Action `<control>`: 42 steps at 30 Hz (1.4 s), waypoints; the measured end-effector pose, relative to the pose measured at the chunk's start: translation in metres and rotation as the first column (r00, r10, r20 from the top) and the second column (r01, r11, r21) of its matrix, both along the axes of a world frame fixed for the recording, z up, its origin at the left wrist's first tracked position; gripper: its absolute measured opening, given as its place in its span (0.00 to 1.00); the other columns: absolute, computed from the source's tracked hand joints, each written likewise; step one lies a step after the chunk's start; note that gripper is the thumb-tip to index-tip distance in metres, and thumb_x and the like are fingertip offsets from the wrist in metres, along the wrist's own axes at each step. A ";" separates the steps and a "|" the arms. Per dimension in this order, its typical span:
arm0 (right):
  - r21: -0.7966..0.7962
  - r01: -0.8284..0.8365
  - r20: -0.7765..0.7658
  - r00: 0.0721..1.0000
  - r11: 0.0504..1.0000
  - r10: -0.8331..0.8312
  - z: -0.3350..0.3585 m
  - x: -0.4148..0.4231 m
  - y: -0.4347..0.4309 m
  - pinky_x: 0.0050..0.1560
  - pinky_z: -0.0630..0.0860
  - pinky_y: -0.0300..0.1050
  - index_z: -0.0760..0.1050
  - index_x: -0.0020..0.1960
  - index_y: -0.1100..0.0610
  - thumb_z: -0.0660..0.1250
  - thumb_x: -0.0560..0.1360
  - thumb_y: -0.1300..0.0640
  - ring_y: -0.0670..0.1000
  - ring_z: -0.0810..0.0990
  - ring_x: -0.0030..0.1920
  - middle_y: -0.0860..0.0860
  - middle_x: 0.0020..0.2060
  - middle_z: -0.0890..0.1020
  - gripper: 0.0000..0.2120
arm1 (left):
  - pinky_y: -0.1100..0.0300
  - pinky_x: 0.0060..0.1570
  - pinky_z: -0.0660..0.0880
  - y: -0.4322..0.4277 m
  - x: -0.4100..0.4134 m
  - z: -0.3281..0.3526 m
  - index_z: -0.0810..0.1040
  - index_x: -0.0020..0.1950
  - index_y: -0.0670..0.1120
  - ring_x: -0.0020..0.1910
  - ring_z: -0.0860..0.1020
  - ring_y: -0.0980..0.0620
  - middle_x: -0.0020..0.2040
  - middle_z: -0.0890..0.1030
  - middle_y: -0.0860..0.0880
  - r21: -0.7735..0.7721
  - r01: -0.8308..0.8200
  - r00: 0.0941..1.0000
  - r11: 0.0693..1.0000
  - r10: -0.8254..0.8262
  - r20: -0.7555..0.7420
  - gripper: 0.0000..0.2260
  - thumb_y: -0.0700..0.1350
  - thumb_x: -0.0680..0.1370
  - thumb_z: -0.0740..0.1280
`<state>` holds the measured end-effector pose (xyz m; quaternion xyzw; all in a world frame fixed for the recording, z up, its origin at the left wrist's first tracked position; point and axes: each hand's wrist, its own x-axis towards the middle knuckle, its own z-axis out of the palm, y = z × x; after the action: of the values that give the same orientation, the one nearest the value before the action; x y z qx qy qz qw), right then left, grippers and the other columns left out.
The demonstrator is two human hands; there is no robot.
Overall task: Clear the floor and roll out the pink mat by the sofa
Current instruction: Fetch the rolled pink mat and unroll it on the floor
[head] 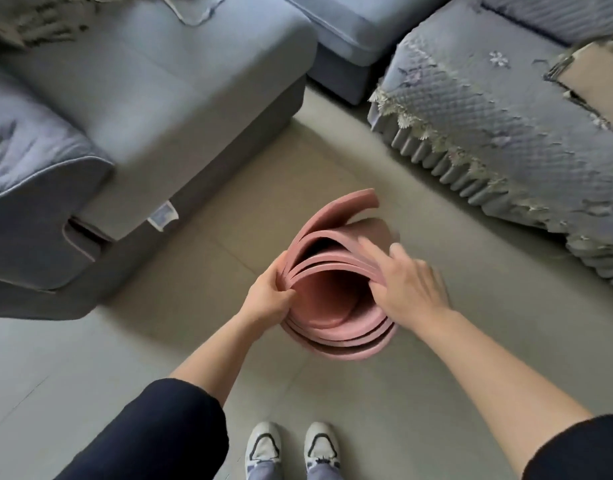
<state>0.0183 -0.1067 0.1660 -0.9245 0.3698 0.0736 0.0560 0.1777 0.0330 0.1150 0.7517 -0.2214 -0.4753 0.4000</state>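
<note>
The pink mat (336, 299) is a loose roll held upright, seen end-on, above the grey tiled floor (436, 358). Its outer flap curls away at the top toward the sofa. My left hand (268, 296) pinches the layered edge on the roll's left side. My right hand (407, 282) lies over the right rim with fingers spread across the layers, its thumb hidden. The roll's lower end is out of sight.
A grey-blue sofa (166, 109) fills the left and back, and a sofa section under a quilted, lace-trimmed cover (488, 133) runs along the right. Bare tile lies between them. My white shoes (293, 448) stand at the bottom of the view.
</note>
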 end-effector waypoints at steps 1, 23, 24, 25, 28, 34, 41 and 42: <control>-0.022 -0.003 0.006 1.000 1.000 0.003 -0.022 -0.009 -0.005 0.38 0.66 0.49 0.56 0.75 0.40 0.62 0.72 0.54 0.62 0.79 0.46 0.50 0.42 0.61 0.34 | 0.59 0.48 0.77 -0.014 -0.005 -0.022 0.72 0.60 0.66 0.51 0.79 0.52 0.48 0.81 0.61 0.010 0.008 0.999 1.000 -0.008 0.053 0.29 0.38 0.66 0.62; 0.180 -0.208 -0.002 0.977 0.961 0.212 -0.433 -0.041 0.020 0.62 0.58 0.55 0.71 0.66 0.44 0.55 0.72 0.36 0.53 0.63 0.65 0.50 0.63 0.71 0.26 | 0.58 0.38 0.71 0.083 -0.045 -0.422 0.81 0.48 0.48 0.39 0.74 0.51 0.36 0.79 0.51 0.242 0.071 0.990 0.968 -0.039 -0.137 0.20 0.30 0.61 0.64; 0.121 -0.213 -0.025 0.976 0.970 0.218 -0.441 -0.038 0.022 0.60 0.59 0.56 0.70 0.67 0.45 0.54 0.72 0.35 0.53 0.64 0.63 0.50 0.60 0.72 0.26 | 0.57 0.41 0.73 0.086 -0.038 -0.426 0.82 0.44 0.48 0.39 0.75 0.51 0.35 0.79 0.51 0.249 0.042 0.983 0.967 0.004 -0.181 0.16 0.33 0.61 0.66; 0.064 -0.224 -0.038 0.973 0.973 0.226 -0.449 -0.034 0.025 0.58 0.60 0.57 0.68 0.68 0.46 0.54 0.72 0.36 0.54 0.65 0.61 0.50 0.58 0.72 0.28 | 0.56 0.47 0.75 0.091 -0.033 -0.430 0.82 0.44 0.48 0.43 0.78 0.51 0.38 0.82 0.49 0.239 -0.008 0.973 0.971 0.063 -0.221 0.12 0.36 0.64 0.69; -0.043 -0.254 -0.031 0.967 0.966 0.253 -0.460 -0.021 0.027 0.56 0.62 0.57 0.58 0.75 0.48 0.53 0.73 0.36 0.55 0.67 0.60 0.50 0.59 0.73 0.33 | 0.49 0.57 0.75 0.093 -0.030 -0.448 0.78 0.53 0.48 0.50 0.79 0.49 0.50 0.83 0.47 0.189 -0.216 0.944 0.958 0.254 -0.209 0.06 0.44 0.76 0.68; -0.149 -0.273 -0.138 0.958 0.950 0.253 -0.470 -0.008 0.024 0.50 0.71 0.51 0.69 0.68 0.56 0.53 0.76 0.41 0.60 0.80 0.53 0.59 0.52 0.82 0.27 | 0.49 0.46 0.79 0.111 -0.048 -0.495 0.71 0.59 0.46 0.50 0.79 0.42 0.57 0.79 0.44 0.015 -0.723 0.690 0.690 0.723 -0.038 0.10 0.43 0.79 0.64; -0.147 -0.370 -0.124 0.927 0.917 0.354 -0.474 -0.033 0.039 0.57 0.66 0.52 0.76 0.56 0.56 0.59 0.73 0.45 0.57 0.72 0.60 0.56 0.57 0.77 0.19 | 0.40 0.70 0.56 0.142 -0.077 -0.500 0.43 0.77 0.45 0.71 0.58 0.33 0.74 0.56 0.35 0.163 -0.522 0.527 0.838 0.167 0.833 0.50 0.41 0.67 0.76; -0.110 -0.346 -0.102 0.936 0.932 0.336 -0.477 -0.041 0.036 0.63 0.62 0.55 0.74 0.60 0.55 0.58 0.73 0.44 0.57 0.68 0.64 0.56 0.61 0.74 0.21 | 0.40 0.71 0.52 0.137 -0.084 -0.501 0.42 0.78 0.48 0.74 0.52 0.36 0.75 0.51 0.38 0.170 -0.405 0.434 0.899 0.025 0.901 0.52 0.42 0.66 0.77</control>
<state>-0.0224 -0.0709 -0.3106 -0.9726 0.2094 0.0962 -0.0311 0.0938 0.1698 -0.3859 0.9688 -0.2043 0.0064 0.1398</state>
